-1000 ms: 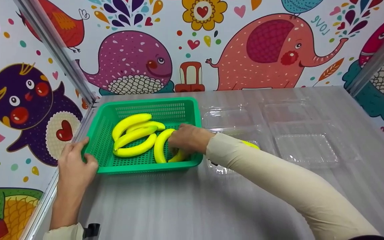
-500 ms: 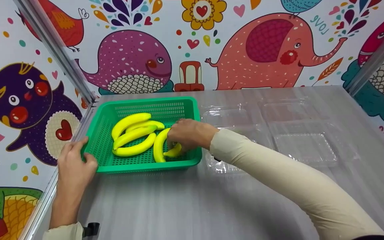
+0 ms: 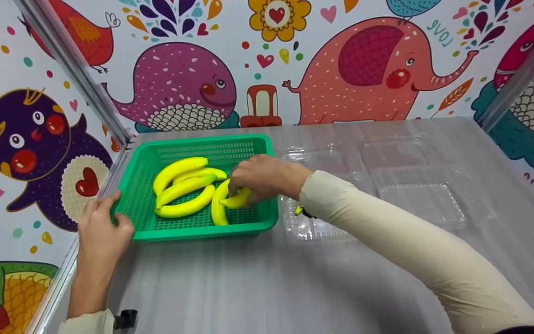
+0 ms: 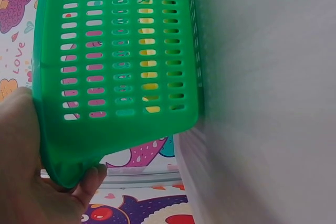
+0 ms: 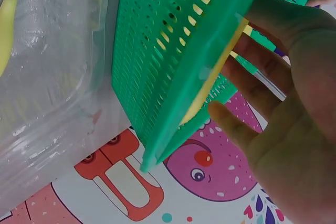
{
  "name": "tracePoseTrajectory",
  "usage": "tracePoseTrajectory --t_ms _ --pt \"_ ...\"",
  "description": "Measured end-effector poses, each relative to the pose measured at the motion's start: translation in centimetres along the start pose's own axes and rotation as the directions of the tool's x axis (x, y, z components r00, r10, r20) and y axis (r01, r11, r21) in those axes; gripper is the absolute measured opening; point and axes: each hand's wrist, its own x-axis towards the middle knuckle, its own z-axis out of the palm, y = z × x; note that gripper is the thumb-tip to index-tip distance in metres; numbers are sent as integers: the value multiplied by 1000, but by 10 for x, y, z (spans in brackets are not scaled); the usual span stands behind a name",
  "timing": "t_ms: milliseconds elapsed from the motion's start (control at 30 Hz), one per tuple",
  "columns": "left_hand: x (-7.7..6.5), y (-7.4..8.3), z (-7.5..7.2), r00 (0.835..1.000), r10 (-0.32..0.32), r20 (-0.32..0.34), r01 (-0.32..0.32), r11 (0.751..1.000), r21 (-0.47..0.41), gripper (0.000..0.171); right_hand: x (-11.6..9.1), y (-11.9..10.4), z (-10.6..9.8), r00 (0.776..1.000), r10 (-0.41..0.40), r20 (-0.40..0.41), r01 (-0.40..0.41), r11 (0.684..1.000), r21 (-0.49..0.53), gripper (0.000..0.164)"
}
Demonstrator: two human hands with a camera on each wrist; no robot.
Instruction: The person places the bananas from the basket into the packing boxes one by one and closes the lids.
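Note:
A green plastic basket (image 3: 193,232) stands at the left of the table with several yellow bananas (image 3: 186,188) inside. My left hand (image 3: 102,232) grips its near left corner, fingers and thumb around the rim (image 4: 68,174) in the left wrist view. Over the basket's right side, my right hand (image 3: 267,176) holds one banana (image 3: 237,199) between thumb and fingers. That banana's tip overlaps another curved banana (image 3: 218,213) in the head view; its far end is hidden by the hand. In the right wrist view, the basket wall (image 5: 173,66) partly covers the fingers.
Thin clear plastic containers (image 3: 422,204) spread over the table right of the basket. One, partly under my right sleeve (image 3: 364,218), has a banana (image 5: 6,32) in it, seen in the right wrist view. A metal frame rail (image 3: 72,69) and printed wall panels border the table.
My right hand has risen a little toward the back and right, bringing the pinched banana up from the basket floor. My left hand keeps its grip on the corner.

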Motion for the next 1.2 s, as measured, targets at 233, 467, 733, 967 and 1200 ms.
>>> tracePoseTrajectory --t_ms 233,467,733,967,1200 --pt "0 1 0 1000 0 6 0 1000 -1 52 -13 5 -11 999 4 -39 -2 999 45 50" --pt "-1 1 0 1000 7 -5 -7 1000 -7 52 -29 12 -17 996 4 -94 2 998 68 47" --pt "0 1 -1 999 -23 26 23 1000 4 53 -50 20 -18 992 44 -121 -32 995 99 48" --pt "0 -1 -1 1000 -9 7 9 1000 1 52 -69 27 -14 988 59 -145 -42 992 118 46" --pt "0 1 0 1000 -7 10 7 1000 1 53 -92 34 -8 982 103 -159 -82 988 134 45"
